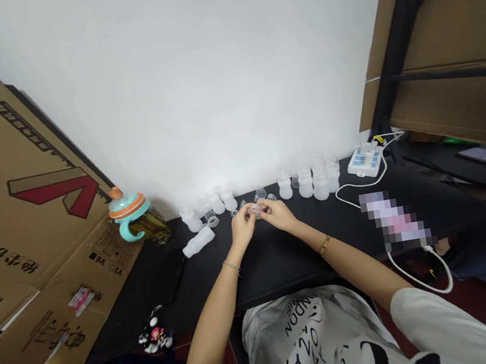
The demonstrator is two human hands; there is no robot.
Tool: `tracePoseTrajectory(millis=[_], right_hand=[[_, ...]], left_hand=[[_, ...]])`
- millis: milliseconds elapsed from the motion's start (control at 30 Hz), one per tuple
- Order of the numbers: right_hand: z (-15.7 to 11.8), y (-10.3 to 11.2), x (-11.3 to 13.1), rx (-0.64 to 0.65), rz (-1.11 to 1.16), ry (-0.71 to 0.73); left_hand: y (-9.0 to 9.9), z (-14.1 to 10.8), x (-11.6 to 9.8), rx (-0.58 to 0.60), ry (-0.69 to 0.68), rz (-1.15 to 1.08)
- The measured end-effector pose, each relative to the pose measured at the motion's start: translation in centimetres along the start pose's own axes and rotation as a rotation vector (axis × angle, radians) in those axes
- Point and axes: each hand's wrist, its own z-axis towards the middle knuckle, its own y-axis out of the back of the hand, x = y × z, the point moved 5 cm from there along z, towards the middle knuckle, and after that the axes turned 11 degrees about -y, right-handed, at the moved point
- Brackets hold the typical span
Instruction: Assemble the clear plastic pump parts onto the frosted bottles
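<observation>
Both hands meet over the middle of the black table (pixel 277 256). My left hand (pixel 244 225) and my right hand (pixel 277 213) are closed, with their fingertips on a small clear part (pixel 255 209) between them. It looks like a bottle's nipple or ring; the fingers partly cover it. Just behind the hands lie several small clear pieces (pixel 261 192). Left of them stand white bottles without tops (pixel 228 199), and one bottle (pixel 198 241) lies on its side. To the right, several white bottles with clear tops (pixel 320 182) stand upright.
A teal-lidded drinking jug (pixel 138 217) stands at the left by a cardboard box (pixel 35 209). A dark phone-like object (pixel 166 277) lies near a charm (pixel 155 333). On the right are a white power strip (pixel 365 160), its cable, and a blurred-out object (pixel 394 218).
</observation>
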Motion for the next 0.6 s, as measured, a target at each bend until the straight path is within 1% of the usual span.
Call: tracePoseTrajectory(millis=[600], right_hand=[[-0.02, 0.09, 0.10, -0.006, -0.018, -0.021]], left_hand=[[-0.10, -0.09, -0.20, 0.032, 0.012, -0.005]])
